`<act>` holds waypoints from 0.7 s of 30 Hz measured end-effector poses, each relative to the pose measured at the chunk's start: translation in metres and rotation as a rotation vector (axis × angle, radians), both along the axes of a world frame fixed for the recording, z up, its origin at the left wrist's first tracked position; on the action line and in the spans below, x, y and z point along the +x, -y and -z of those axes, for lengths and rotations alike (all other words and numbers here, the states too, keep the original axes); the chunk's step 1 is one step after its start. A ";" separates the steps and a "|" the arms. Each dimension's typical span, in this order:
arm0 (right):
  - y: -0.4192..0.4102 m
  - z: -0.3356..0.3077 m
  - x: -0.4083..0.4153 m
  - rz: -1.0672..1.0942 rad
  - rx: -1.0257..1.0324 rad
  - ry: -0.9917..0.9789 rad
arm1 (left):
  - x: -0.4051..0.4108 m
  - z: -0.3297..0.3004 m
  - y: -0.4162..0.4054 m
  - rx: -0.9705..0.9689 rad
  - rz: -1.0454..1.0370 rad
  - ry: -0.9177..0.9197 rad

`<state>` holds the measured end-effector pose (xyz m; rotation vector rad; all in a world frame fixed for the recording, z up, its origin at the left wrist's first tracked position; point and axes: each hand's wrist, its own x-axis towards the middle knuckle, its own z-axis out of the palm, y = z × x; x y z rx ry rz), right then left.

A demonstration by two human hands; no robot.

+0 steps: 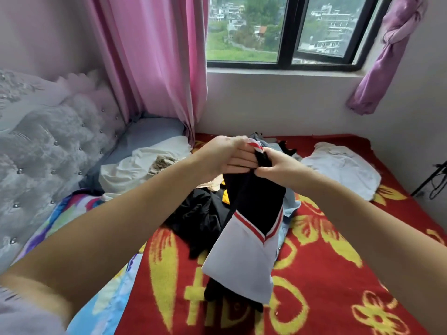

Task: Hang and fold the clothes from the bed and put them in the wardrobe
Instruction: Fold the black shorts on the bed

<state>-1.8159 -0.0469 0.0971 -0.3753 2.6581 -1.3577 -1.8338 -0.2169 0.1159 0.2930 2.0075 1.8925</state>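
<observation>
I hold up a black garment point(251, 204) with white panels and red stripes above the bed point(338, 262). My left hand point(227, 155) grips its top edge with fingers wrapped over the fabric. My right hand point(278, 168) pinches the same top edge just beside it. The garment hangs down folded lengthwise towards me. Under it lies a pile of clothes: a black piece point(196, 213), a light blue piece point(290, 204) and something yellow point(226, 198).
A white garment point(343, 168) lies spread at the far right of the red and yellow blanket. A cream pillow point(135, 165) sits by the tufted headboard point(48, 146) at left. Pink curtain point(157, 64) and window point(290, 30) stand behind. A black stand point(433, 175) is at the right edge.
</observation>
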 end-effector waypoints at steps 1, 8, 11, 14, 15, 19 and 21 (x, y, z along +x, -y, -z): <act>-0.003 -0.001 0.001 0.028 0.035 0.000 | 0.001 0.002 0.002 -0.171 -0.002 -0.253; 0.001 -0.010 0.010 -0.094 0.062 -0.199 | -0.006 -0.007 0.001 -0.846 0.210 -0.773; -0.003 -0.004 0.010 -0.012 0.077 -0.212 | -0.012 -0.017 0.001 -0.781 0.272 -0.536; -0.010 0.012 0.006 0.066 0.273 -0.135 | -0.014 -0.022 -0.006 -0.838 0.282 -0.584; -0.013 0.019 0.007 0.084 0.312 -0.089 | -0.013 -0.025 -0.008 -0.845 0.282 -0.629; -0.027 0.050 0.012 0.207 0.205 0.001 | -0.015 -0.037 -0.010 -0.809 0.329 -0.700; -0.031 0.061 0.014 0.230 0.040 0.054 | -0.017 -0.039 -0.009 -0.822 0.346 -0.705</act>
